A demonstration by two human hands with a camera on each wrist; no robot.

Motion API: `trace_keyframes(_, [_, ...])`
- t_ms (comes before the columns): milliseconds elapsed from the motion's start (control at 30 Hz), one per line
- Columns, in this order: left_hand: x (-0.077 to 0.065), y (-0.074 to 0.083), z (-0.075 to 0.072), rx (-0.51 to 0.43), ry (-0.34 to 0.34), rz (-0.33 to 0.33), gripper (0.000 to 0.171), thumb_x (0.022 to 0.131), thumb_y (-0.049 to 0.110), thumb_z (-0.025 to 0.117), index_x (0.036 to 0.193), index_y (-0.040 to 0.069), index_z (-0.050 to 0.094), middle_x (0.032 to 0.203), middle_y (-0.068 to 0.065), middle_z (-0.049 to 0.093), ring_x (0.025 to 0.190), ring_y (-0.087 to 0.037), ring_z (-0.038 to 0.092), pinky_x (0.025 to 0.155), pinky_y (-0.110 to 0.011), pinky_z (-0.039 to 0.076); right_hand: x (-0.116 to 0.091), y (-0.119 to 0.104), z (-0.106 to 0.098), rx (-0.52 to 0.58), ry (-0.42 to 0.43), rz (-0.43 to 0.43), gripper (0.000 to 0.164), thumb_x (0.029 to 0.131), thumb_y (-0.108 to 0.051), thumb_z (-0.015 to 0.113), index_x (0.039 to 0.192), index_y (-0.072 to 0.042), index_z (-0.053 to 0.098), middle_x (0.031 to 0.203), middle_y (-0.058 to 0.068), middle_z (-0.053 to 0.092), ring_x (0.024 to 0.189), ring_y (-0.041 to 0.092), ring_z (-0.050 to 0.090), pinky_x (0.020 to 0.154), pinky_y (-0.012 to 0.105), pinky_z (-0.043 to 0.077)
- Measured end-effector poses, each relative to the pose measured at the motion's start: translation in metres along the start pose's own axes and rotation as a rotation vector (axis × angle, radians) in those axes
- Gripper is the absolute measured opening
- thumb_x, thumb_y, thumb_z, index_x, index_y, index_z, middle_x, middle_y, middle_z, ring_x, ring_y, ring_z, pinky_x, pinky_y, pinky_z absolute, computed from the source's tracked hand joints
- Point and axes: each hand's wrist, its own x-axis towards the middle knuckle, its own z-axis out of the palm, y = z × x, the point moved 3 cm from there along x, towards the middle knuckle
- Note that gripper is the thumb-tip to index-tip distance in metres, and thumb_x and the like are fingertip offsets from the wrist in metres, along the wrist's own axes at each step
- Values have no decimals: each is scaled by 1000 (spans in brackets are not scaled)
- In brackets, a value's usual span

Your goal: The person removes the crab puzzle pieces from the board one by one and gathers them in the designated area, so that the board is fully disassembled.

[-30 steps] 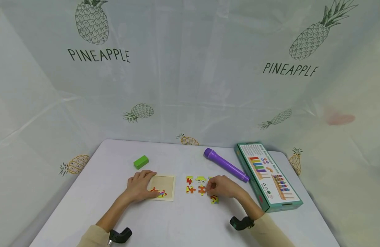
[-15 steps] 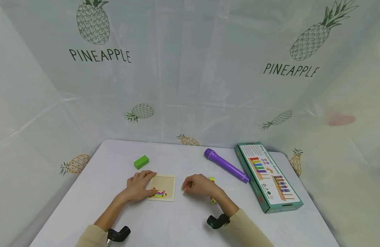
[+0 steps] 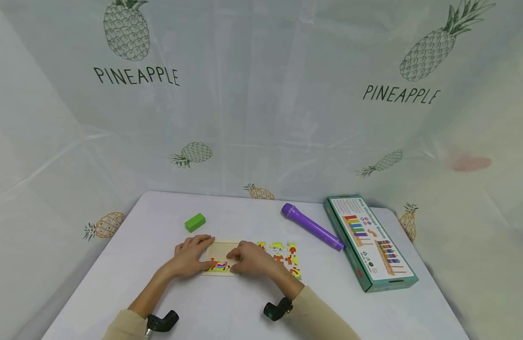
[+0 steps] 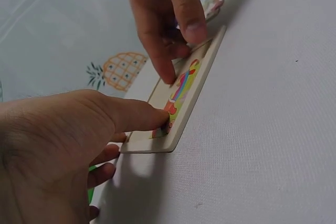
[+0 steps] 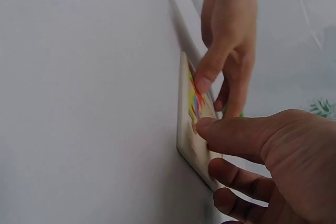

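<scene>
A shallow wooden puzzle tray (image 3: 224,247) lies on the white table, with a row of colourful puzzle pieces (image 3: 219,267) along its near side. My left hand (image 3: 188,257) holds the tray at its left side, the thumb on the pieces and the other fingers by the edge, as the left wrist view shows. Over the tray's right part is my right hand (image 3: 254,259), thumb and index apart. Its thumb (image 5: 210,127) is close to or touching the right end of the row; contact is hard to judge. No piece shows between its fingertips.
Loose puzzle pieces (image 3: 292,259) lie to the right, partly hidden by the right hand. Behind them are a purple toy microphone (image 3: 312,227) and a green game box (image 3: 373,243). A green block (image 3: 195,222) stands behind the left hand.
My right hand has moved left from the loose pieces to the tray, uncovering several pieces on the right. The left hand has stayed at the tray.
</scene>
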Motion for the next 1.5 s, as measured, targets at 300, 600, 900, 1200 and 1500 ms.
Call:
trace_keyframes(300, [-1, 0, 1, 7, 18, 16, 70, 85, 31, 78, 145, 5, 52, 148, -15, 46, 131, -43, 38, 97, -69, 25, 1, -11, 6, 4, 8, -22, 25, 87, -21, 78, 112, -16, 77, 87, -10, 59, 77, 1, 48, 69, 17, 42])
trace_keyframes(600, [-1, 5, -4, 41, -7, 23, 69, 87, 34, 77, 146, 7, 52, 148, -13, 47, 132, -42, 38, 97, -68, 28, 5, -15, 7, 24, 31, 17, 19, 86, -20, 78, 104, -14, 77, 87, -10, 57, 76, 3, 48, 69, 19, 42])
trace_keyframes(900, [-2, 5, -5, 41, -1, 21, 70, 87, 34, 77, 146, 6, 52, 148, -13, 47, 132, -42, 39, 97, -68, 28, 7, -15, 8, 92, 64, 44, 7, 88, -17, 76, 93, -15, 73, 80, -12, 61, 70, 1, 51, 64, 19, 44])
trace_keyframes(1200, [-2, 3, -2, 38, 2, 21, 69, 88, 32, 76, 147, 7, 51, 149, -13, 46, 132, -42, 39, 96, -67, 28, 4, -17, 10, 154, 58, 56, 6, 90, -18, 73, 88, -20, 69, 74, -16, 60, 64, -2, 51, 58, 18, 43])
trace_keyframes(1500, [-2, 3, -2, 24, -6, 13, 69, 87, 32, 76, 147, 7, 51, 150, -13, 46, 133, -42, 38, 98, -67, 27, -16, 7, -12, 230, 45, 74, 5, 88, -16, 76, 87, -18, 71, 74, -13, 63, 66, 1, 54, 62, 20, 45])
